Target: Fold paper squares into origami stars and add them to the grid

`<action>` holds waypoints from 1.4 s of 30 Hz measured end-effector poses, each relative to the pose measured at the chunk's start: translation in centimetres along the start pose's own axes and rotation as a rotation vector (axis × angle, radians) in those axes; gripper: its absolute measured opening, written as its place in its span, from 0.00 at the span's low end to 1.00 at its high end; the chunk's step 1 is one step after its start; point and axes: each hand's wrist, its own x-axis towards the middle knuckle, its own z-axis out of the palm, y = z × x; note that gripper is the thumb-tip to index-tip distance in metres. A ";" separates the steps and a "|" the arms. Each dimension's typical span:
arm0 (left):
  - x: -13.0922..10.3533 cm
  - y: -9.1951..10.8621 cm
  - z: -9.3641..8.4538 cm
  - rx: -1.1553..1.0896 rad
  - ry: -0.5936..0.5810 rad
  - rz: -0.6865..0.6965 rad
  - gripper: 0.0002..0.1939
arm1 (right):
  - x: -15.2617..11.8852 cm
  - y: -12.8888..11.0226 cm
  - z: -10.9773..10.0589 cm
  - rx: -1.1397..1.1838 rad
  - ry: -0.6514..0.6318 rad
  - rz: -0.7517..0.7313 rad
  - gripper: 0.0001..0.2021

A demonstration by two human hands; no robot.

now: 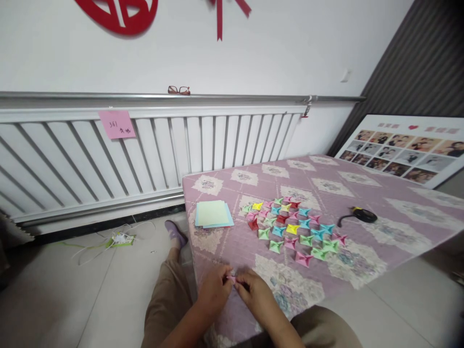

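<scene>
Between my two hands is a small piece of folded pink paper (231,279), pinched from both sides just above the near edge of the table. My left hand (214,289) has its thumb and fingertips closed on the left end. The right end is gripped by my right hand (255,293), its fingers curled in. Much of the paper is hidden by the fingers. Beyond my hands, several small folded paper shapes (293,229) in pink, green, blue, yellow and red stand in loose rows. A stack of square paper sheets (212,213), pale green on top, lies to the left.
The table (246,246) has a purple floral cloth. A black tape measure (364,215) lies right; a photo board (402,147) leans behind. Along the wall runs a white radiator (155,150) with a pink note (116,124); glasses (179,90) rest on the pipe. A power strip (122,239) is on the floor.
</scene>
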 end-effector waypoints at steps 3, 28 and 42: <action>0.0 -0.2 0.1 -0.011 -0.002 -0.002 0.17 | 0.1 0.1 -0.1 0.005 -0.011 0.009 0.09; -1.2 1.0 0.4 -0.281 0.039 -0.027 0.19 | -0.3 -1.5 -0.2 -0.180 0.097 0.065 0.12; -3.1 5.6 -1.9 -0.138 -0.085 0.107 0.13 | -2.9 -3.4 0.5 -0.118 0.309 0.079 0.07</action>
